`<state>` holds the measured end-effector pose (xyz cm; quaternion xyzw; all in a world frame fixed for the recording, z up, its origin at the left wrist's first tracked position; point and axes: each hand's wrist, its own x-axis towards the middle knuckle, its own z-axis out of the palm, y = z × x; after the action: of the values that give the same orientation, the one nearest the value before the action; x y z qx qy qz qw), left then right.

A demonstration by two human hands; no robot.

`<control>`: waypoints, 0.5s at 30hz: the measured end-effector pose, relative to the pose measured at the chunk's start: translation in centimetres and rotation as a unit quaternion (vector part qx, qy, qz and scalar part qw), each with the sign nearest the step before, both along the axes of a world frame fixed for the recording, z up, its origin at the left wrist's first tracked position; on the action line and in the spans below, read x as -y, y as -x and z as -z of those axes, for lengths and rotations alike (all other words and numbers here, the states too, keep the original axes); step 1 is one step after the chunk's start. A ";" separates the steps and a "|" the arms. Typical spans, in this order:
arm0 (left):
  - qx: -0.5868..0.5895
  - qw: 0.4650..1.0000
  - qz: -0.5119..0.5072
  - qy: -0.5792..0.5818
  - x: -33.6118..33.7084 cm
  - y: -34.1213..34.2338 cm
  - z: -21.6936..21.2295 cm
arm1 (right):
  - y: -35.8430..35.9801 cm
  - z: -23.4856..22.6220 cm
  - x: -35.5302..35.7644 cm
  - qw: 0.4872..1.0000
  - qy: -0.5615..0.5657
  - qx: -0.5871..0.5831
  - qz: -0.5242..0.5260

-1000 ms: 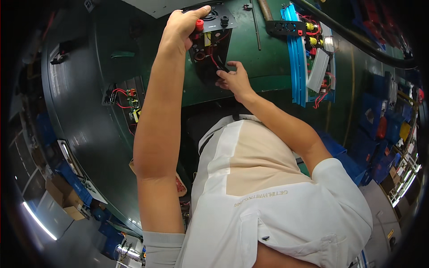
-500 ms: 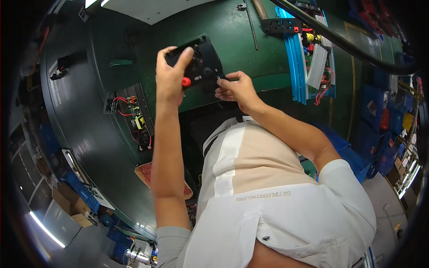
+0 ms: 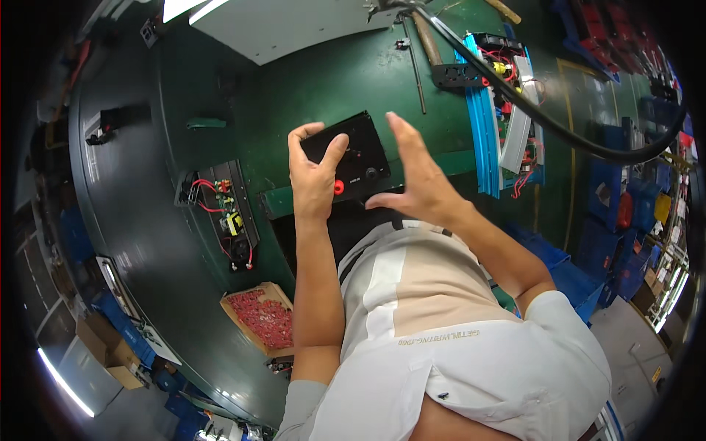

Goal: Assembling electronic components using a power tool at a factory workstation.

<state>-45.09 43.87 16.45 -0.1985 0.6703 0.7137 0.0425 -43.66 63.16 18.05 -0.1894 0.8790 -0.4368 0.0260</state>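
Dark green workbench (image 3: 316, 88) fills the middle of the view, curving away toward the rim; a white flat panel (image 3: 287, 26) lies at its far edge; blue storage bins (image 3: 625, 242) crowd the right side

On the bench just in front of the person sits a black rectangular box with a red round button and a black knob on its front face (image 3: 353, 158); the left hand (image 3: 315, 180) grips the box at its left end, fingers wrapped over the far edge and thumb stretched across the top; the right hand (image 3: 415, 180) hovers just to the right of the box, fingers straight and held together, thumb spread toward it, palm facing left, holding nothing, not touching the box as far as can be seen

To the left lies a black open circuit tray with red wires and a small yellow part (image 3: 228, 213); nearer, at the bench's near-left edge, a shallow cardboard box of small red pieces (image 3: 263, 317); to the right stands a blue ribbed metal casing with a wired circuit board inside (image 3: 500, 117); a thick black hose (image 3: 559, 128) arcs over it; a wooden-handled tool (image 3: 426, 37) rests at the far side, beside a thin metal rod (image 3: 414, 62); the person wears a white and beige short-sleeved shirt (image 3: 434, 331)
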 end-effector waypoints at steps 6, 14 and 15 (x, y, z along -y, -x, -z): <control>0.010 0.994 -0.020 -0.102 -0.6 0.5 -0.6 | 1.5 2.6 2.1 0.997 0.060 0.044 0.022; 0.106 0.988 -0.078 -0.077 -1.7 1.3 -1.8 | 2.4 2.4 2.2 0.999 0.022 0.005 0.035; 0.114 0.987 -0.084 -0.071 -1.7 1.4 -1.7 | 2.4 2.4 2.3 0.999 0.020 0.013 0.035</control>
<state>-46.44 45.54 18.16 -0.3308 0.5898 0.7332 0.0720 -46.09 60.83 15.64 -0.1530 0.8759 -0.4572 0.0184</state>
